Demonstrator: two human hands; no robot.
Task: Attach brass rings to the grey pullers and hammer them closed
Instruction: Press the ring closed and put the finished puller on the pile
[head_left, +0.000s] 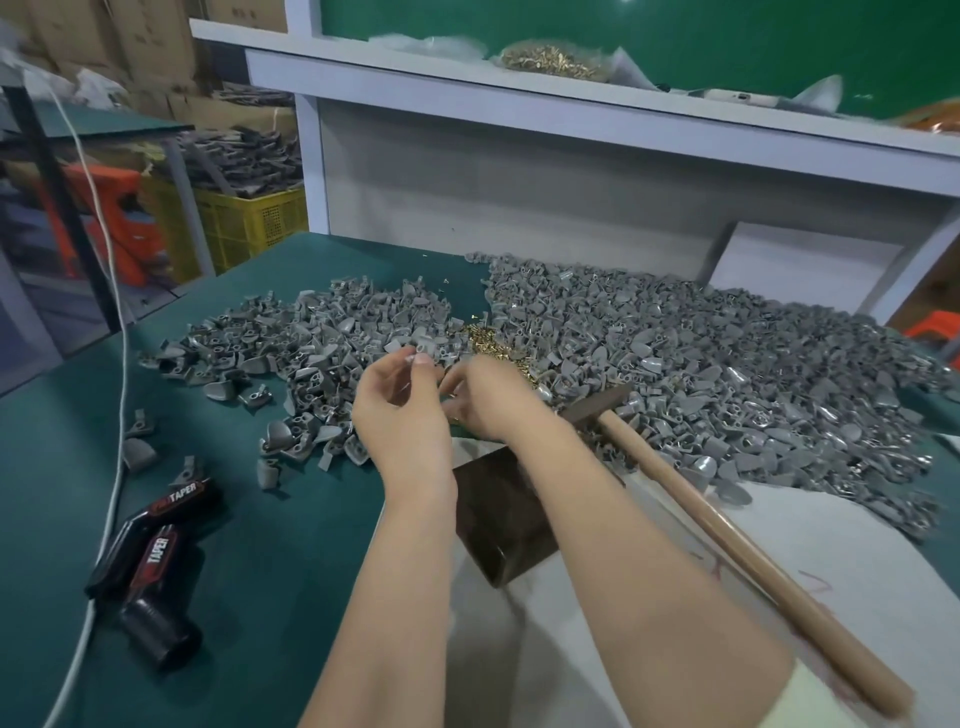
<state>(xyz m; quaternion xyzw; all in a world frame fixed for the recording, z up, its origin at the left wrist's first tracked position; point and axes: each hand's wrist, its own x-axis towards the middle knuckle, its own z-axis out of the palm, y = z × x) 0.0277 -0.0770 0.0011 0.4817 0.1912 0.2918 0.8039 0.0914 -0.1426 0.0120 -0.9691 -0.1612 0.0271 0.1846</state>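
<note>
Hammer lies handle-nearward; left hand grip pinches puller; right hand grip unclear.

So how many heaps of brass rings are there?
2 heaps: one on the table between the grey puller piles, one on the white shelf. Others may be hidden.

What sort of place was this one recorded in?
Probably a small factory assembly bench: heaps of grey pullers cover the green table, a hammer lies beside a metal block, and a yellow crate piled with parts stands behind.
</note>
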